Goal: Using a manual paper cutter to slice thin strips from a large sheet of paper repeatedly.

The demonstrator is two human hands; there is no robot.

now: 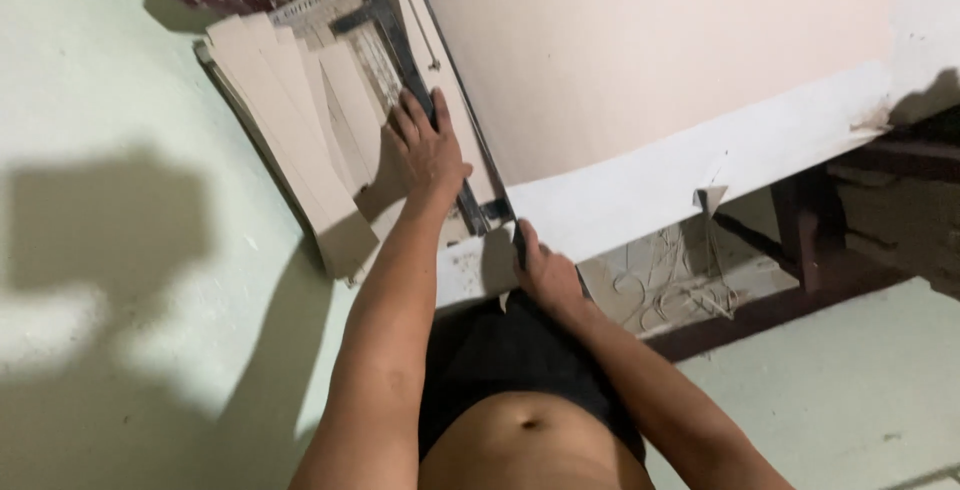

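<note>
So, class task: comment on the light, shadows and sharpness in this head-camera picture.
Head view: hard light throws a dark, blocky shadow on the pale floor at left; the left hand on the paper cutter and the right hand look slightly soft; the big cardboard sheet is evenly lit, without glare.

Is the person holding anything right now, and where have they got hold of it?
The right hand has its grip on the near end of the paper cutter's black arm. The left hand presses flat on it, gripping nothing.
</note>
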